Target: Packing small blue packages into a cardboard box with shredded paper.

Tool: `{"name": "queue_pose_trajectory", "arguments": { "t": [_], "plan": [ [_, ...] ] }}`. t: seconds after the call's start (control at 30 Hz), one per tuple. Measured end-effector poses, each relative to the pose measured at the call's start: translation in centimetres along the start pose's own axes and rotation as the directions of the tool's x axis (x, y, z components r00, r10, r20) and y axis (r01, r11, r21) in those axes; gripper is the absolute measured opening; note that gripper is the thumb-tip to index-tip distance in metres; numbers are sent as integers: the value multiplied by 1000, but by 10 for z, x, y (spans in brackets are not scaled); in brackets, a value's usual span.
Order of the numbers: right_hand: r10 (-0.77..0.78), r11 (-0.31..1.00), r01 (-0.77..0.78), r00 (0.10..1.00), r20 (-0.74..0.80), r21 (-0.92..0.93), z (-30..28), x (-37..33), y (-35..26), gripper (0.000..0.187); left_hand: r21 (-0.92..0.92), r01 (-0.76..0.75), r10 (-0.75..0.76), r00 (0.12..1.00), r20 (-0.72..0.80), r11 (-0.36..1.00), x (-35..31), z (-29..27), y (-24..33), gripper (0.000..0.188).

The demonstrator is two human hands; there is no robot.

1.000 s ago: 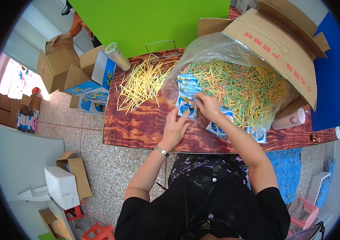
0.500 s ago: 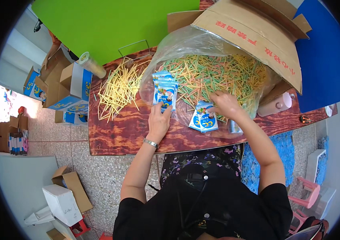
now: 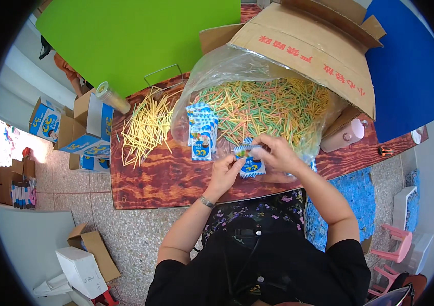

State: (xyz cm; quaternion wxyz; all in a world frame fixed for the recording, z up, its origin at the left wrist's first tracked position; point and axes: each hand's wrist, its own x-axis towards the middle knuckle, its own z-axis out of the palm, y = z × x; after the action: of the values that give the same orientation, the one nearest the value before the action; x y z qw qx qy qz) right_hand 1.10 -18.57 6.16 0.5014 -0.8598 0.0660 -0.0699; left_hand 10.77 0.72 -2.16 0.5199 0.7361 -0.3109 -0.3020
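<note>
My left hand (image 3: 224, 174) and my right hand (image 3: 281, 154) are close together over the near edge of the table. Between their fingertips is a small blue-and-white sachet (image 3: 242, 150), partly covered by the fingers; both hands look closed on it. Just below lies another sachet (image 3: 252, 168) of the same kind on the table. To the left, an overlapping row of sachets (image 3: 202, 133) rests on clear plastic. Beyond my hands, a heap of thin green, yellow and pink sticks (image 3: 263, 109) fills the open plastic bag (image 3: 217, 69).
A large cardboard box (image 3: 309, 46) lies tipped behind the heap. Left are loose yellow sticks (image 3: 148, 127), a clear jar (image 3: 113, 98) and open blue-and-white cartons (image 3: 87, 125). A pale pink cylinder (image 3: 343, 136) stands at right. Another person's arm (image 3: 68, 70) shows at far left.
My left hand has left the sachet row and moved right to meet my right hand. A sachet is now raised between them. The whole view has shifted slightly.
</note>
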Motion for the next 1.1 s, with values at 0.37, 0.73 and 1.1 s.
{"name": "queue_pose_trajectory", "arguments": {
  "t": [0.37,0.73,1.1],
  "plan": [
    [-113,987,109,993,-25,-122,5,0,4,18,-244,-26,17,999,-41,969,13,13,18,13],
    [-73,995,70,997,-38,-68,-5,11,9,35,-67,-173,161,975,-155,983,25,0,20,22],
    [-87,993,85,996,-26,-78,-4,4,-2,19,-24,-178,179,984,22,984,14,-16,-3,36]
  ]
}}
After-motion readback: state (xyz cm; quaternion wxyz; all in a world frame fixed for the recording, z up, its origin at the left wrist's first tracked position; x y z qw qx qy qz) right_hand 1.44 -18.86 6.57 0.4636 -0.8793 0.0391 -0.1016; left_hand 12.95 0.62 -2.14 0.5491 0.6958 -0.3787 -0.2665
